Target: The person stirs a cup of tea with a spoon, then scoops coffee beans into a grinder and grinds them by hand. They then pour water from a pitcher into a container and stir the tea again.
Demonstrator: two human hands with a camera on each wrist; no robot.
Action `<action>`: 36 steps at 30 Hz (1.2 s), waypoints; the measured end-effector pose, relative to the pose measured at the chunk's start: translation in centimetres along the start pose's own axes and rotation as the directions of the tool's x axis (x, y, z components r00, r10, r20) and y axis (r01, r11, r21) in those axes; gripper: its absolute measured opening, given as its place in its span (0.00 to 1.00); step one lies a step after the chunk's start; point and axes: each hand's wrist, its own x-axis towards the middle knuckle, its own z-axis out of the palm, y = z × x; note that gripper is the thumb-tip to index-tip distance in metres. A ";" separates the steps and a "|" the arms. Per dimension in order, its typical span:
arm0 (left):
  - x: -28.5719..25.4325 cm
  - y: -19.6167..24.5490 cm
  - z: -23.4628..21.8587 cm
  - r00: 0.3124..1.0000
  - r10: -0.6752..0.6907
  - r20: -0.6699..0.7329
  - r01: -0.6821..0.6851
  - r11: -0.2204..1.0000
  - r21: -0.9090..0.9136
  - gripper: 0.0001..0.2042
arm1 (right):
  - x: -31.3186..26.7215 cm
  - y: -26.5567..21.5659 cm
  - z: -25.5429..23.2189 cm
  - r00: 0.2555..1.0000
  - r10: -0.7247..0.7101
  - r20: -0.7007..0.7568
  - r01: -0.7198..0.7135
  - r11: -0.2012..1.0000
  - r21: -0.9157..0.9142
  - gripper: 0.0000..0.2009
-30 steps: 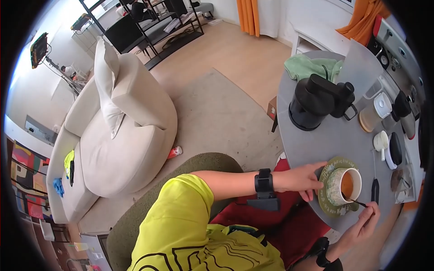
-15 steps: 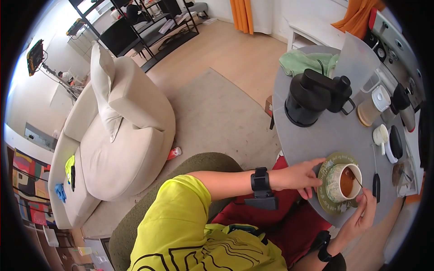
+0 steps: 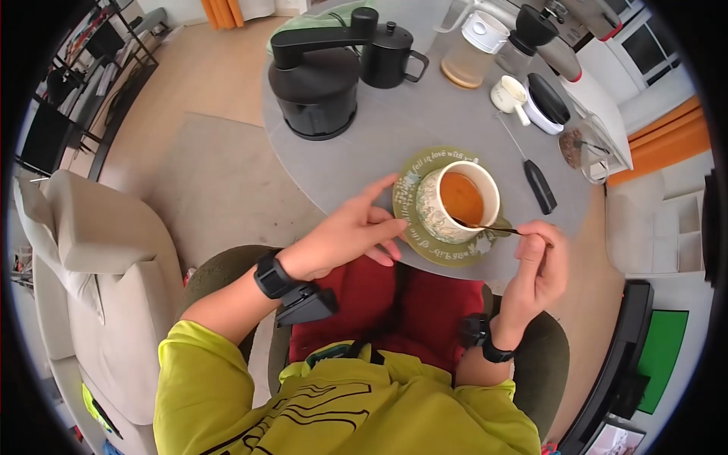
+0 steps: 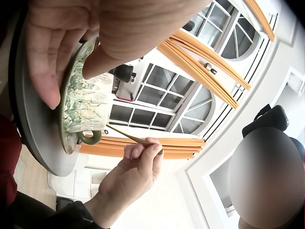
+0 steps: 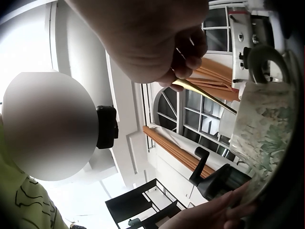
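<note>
A white floral cup of orange-brown liquid stands on a green saucer with lettering on its rim. My right hand pinches the handle of a thin gold-toned spoon, which slants over the cup's near right rim with its tip in the liquid. At the saucer's left edge is my left hand, its thumb at the rim and its fingers stretched loosely alongside. In the left wrist view, that thumb is close to the cup wall, and the green cup handle faces the right hand.
A black handheld frother lies right of the saucer. Behind are a black lidded appliance, a black pitcher, a clear container, a small white cup and a glass jar. The round table's edge curves close to my lap.
The head view has swung to the right, bringing the cup nearer its middle. My right hand has shifted the spoon within the cup; it now leans lower across the rim. The left hand stays by the saucer.
</note>
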 end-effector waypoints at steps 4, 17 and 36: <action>0.0 0.1 0.0 1.000 0.011 -0.005 -0.010 1.000 0.023 0.35 | 0.1 0.2 0.8 1.000 0.025 0.019 -0.027 0.992 0.124 0.05; 0.0 -0.1 -0.2 1.000 -0.001 -0.007 0.001 1.000 -0.001 0.33 | 1.0 0.6 0.0 0.987 -0.155 0.044 0.161 0.962 -0.218 0.03; 0.0 -0.2 -0.2 0.999 0.044 -0.008 -0.044 0.999 0.006 0.35 | 1.1 0.8 1.2 0.987 -0.153 0.057 0.159 0.981 -0.114 0.05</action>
